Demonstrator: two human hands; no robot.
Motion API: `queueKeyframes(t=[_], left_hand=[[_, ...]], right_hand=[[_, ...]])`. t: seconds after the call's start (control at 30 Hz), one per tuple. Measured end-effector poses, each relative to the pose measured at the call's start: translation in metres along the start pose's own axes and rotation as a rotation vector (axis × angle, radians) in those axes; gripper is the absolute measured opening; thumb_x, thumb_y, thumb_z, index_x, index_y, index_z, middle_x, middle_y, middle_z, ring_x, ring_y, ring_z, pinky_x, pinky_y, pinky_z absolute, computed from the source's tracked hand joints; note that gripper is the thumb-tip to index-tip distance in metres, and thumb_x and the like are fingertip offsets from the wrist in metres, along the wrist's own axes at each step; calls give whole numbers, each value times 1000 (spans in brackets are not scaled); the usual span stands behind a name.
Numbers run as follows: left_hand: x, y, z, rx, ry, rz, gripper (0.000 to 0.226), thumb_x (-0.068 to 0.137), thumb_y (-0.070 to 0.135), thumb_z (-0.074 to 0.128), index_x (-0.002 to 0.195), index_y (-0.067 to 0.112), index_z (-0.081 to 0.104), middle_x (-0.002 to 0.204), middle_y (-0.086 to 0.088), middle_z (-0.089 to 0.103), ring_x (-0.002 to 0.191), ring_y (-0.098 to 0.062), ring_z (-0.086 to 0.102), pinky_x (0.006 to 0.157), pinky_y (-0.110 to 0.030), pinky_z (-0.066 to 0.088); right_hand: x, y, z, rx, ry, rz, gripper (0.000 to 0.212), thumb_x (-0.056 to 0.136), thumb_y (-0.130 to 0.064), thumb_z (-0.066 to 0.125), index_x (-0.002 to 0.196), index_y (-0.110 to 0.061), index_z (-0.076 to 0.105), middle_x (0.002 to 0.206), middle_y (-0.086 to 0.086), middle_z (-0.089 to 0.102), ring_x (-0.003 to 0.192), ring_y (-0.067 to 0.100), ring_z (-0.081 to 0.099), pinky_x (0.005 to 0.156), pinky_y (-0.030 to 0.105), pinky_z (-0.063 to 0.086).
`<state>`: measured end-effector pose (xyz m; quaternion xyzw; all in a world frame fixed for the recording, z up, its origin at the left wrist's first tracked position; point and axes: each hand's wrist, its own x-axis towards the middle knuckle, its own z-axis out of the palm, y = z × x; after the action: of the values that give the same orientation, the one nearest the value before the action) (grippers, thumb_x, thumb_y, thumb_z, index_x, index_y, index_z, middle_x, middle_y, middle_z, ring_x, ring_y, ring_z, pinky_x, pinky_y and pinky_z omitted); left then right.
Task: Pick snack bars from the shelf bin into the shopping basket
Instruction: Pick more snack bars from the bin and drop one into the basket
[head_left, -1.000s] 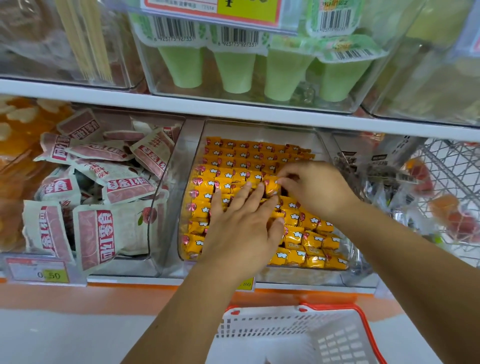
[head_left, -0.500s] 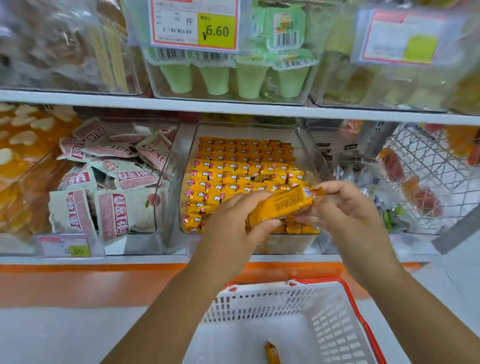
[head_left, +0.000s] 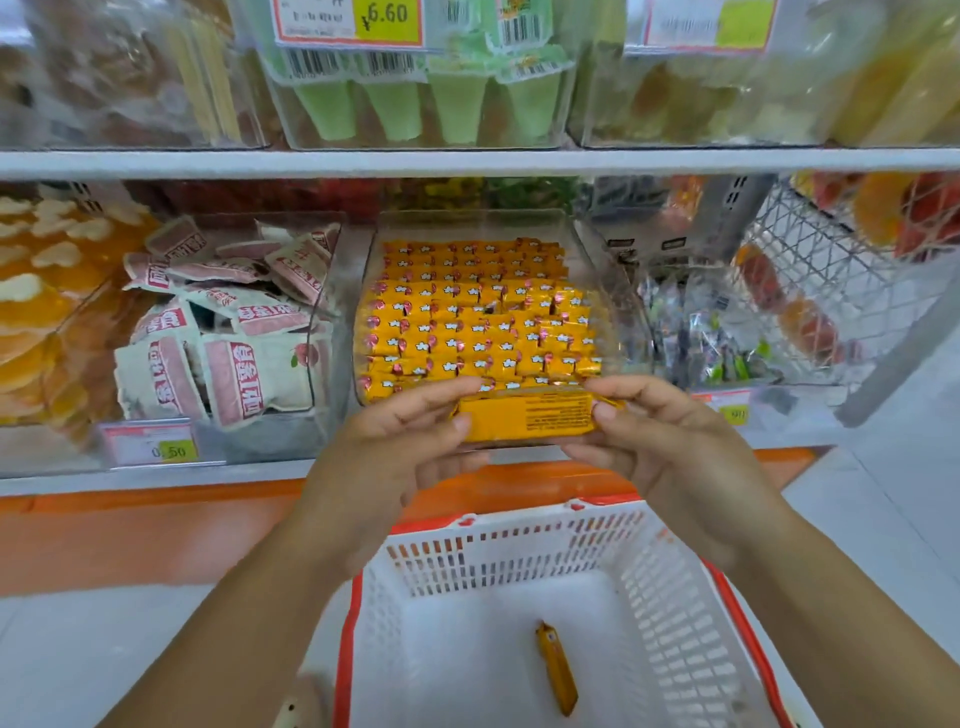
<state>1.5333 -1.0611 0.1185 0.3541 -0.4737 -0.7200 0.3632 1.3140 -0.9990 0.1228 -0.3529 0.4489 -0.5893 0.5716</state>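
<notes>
Head view: shopping basket (head_left: 498, 545) near side cut off at frame bottom; count of held snack bars (head_left: 524, 418) unclear, wrapper print blurred. Left hand (head_left: 395, 457) and right hand (head_left: 670, 457) pinch opposite ends of bundle, at shelf bin (head_left: 608, 280) front edge, above basket far rim. Loose bar (head_left: 557, 670) on basket floor.

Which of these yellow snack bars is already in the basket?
The lone bar lying on the white basket floor. The left hand and right hand hold a second bar; the rest fill the shelf bin.
</notes>
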Motion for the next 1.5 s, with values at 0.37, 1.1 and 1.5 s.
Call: queueKeyframes(t=[0.37, 1.1, 1.5], left_hand=[[18, 10, -7, 201, -115, 22, 46, 94, 1, 53, 130, 28, 59, 120, 2, 71, 111, -19, 68, 96, -30, 53], [22, 4, 15, 266, 273, 279, 27, 95, 3, 57, 87, 26, 67, 84, 3, 74, 80, -21, 75, 65, -21, 57], [25, 7, -2, 204, 187, 119, 38, 62, 27, 74, 100, 23, 72, 98, -3, 77, 87, -24, 75, 86, -39, 56]], right_hand=[[23, -1, -11, 62, -25, 63, 43, 78, 0, 57, 121, -3, 62, 109, 28, 69, 100, 37, 70, 79, 30, 59], [26, 4, -5, -200, 183, -256, 13, 92, 0, 55, 91, -12, 53, 72, 3, 69, 80, 36, 73, 69, 36, 59], [31, 9, -10, -187, 35, -143, 37, 59, -37, 86, 93, -26, 75, 99, 10, 75, 88, 33, 73, 78, 28, 58]])
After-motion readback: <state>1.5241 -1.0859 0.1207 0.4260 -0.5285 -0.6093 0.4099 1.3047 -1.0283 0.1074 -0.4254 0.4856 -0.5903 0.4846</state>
